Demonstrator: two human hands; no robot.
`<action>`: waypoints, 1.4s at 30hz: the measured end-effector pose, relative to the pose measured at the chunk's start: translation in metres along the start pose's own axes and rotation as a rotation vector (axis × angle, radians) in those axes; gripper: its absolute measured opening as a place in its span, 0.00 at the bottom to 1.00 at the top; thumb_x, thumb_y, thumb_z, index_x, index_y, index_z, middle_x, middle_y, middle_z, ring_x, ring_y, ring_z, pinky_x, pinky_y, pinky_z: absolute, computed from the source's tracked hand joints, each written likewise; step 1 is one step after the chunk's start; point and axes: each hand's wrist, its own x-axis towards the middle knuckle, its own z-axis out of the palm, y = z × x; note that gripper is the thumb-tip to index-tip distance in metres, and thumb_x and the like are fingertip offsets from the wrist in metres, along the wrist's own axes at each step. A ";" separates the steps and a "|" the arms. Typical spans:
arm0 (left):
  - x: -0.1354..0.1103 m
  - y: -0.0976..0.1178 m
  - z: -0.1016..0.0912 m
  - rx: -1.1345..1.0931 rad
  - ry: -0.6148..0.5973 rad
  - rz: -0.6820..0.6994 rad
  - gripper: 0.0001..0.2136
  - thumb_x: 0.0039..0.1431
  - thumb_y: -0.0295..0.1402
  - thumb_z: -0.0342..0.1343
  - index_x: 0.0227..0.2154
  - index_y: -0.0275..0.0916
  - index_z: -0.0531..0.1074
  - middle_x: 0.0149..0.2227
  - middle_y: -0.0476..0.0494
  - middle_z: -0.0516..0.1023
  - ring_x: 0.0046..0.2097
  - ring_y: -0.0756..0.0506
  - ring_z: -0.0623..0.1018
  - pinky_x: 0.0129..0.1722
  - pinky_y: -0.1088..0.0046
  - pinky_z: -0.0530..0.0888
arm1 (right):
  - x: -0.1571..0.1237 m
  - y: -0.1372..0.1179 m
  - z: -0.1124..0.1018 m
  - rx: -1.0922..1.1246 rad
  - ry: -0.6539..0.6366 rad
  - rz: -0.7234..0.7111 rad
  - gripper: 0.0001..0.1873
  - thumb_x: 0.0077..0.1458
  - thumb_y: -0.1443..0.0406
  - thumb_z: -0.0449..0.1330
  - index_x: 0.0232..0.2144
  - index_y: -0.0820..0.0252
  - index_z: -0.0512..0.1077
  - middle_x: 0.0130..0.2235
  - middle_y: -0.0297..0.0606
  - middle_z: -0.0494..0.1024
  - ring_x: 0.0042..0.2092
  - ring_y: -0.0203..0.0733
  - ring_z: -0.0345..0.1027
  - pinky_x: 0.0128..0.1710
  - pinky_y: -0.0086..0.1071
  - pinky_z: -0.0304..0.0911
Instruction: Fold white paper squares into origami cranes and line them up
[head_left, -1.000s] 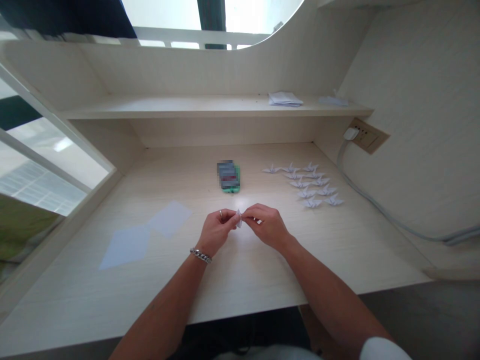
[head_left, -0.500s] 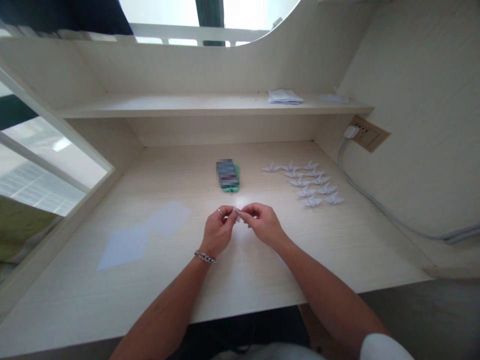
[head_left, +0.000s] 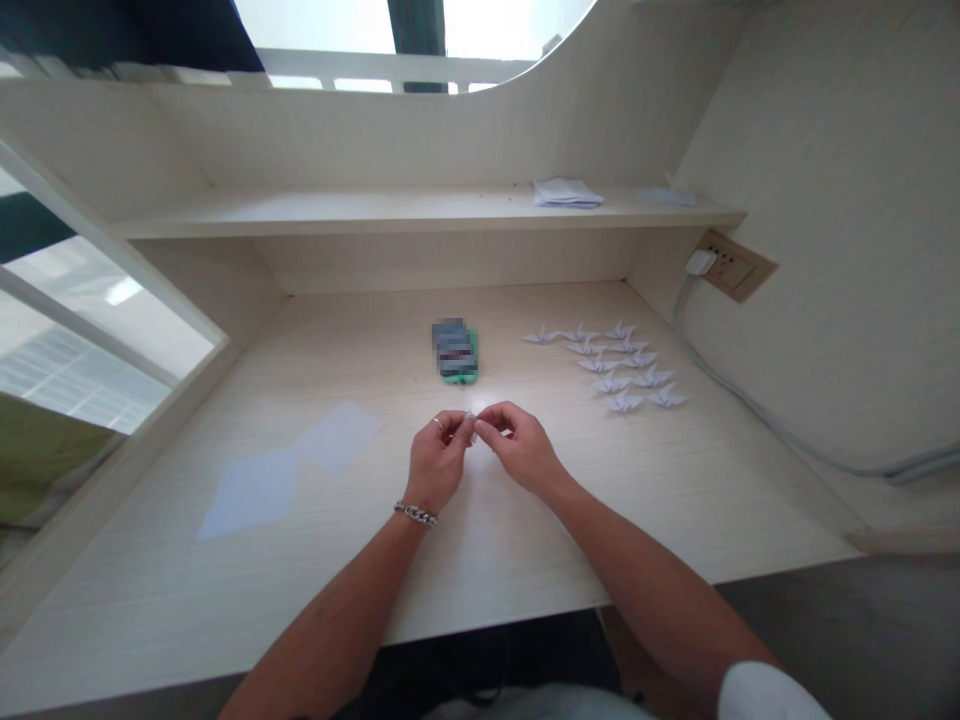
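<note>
Between my two hands is a small piece of folded white paper (head_left: 472,428), mostly covered by the fingers. My left hand (head_left: 437,460), with a ring and a chain bracelet, pinches it from the left side. From the right, the thumb and forefinger of my right hand (head_left: 521,445) close on the paper too. Fingertips of both hands nearly meet around it. Several white folded paper cranes (head_left: 611,365) stand in rows on the desk, to the right of and beyond my hands. Two flat white paper sheets (head_left: 251,490) lie to the left.
A phone (head_left: 455,350) with a green case, its screen blurred, lies just beyond my hands. On the shelf (head_left: 337,212) rest folded white papers (head_left: 568,193). A white plug (head_left: 700,262) sits in the wall socket (head_left: 739,268), its cable (head_left: 750,405) running down the right side.
The right hand has shifted slightly left and up, closer to the left hand. Both still pinch the folded paper. The cranes and sheets stay where they were.
</note>
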 end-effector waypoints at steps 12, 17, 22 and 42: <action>0.003 0.004 -0.004 -0.324 -0.035 -0.139 0.14 0.44 0.34 0.67 0.28 0.35 0.68 0.22 0.51 0.75 0.24 0.53 0.73 0.26 0.77 0.69 | 0.005 -0.001 -0.011 0.316 -0.129 0.148 0.17 0.48 0.52 0.62 0.30 0.60 0.71 0.26 0.33 0.72 0.27 0.34 0.66 0.25 0.28 0.63; 0.003 0.004 -0.006 -0.291 -0.103 -0.148 0.11 0.46 0.33 0.66 0.27 0.35 0.70 0.22 0.51 0.75 0.24 0.53 0.72 0.25 0.76 0.68 | 0.006 -0.009 -0.015 0.461 -0.109 0.228 0.17 0.46 0.53 0.65 0.33 0.59 0.72 0.26 0.31 0.72 0.25 0.31 0.65 0.23 0.26 0.61; 0.002 0.005 -0.005 -0.255 -0.112 -0.137 0.10 0.46 0.33 0.66 0.27 0.34 0.71 0.23 0.50 0.75 0.24 0.52 0.72 0.25 0.76 0.69 | 0.007 -0.003 -0.014 0.381 -0.107 0.195 0.16 0.47 0.54 0.64 0.31 0.60 0.73 0.25 0.31 0.72 0.26 0.33 0.66 0.24 0.27 0.63; 0.002 0.006 -0.007 -0.265 -0.157 -0.163 0.10 0.45 0.32 0.66 0.26 0.35 0.70 0.22 0.51 0.75 0.24 0.53 0.72 0.25 0.77 0.67 | 0.009 -0.001 -0.023 0.517 -0.206 0.270 0.13 0.45 0.57 0.67 0.29 0.62 0.76 0.25 0.34 0.75 0.26 0.32 0.67 0.27 0.27 0.64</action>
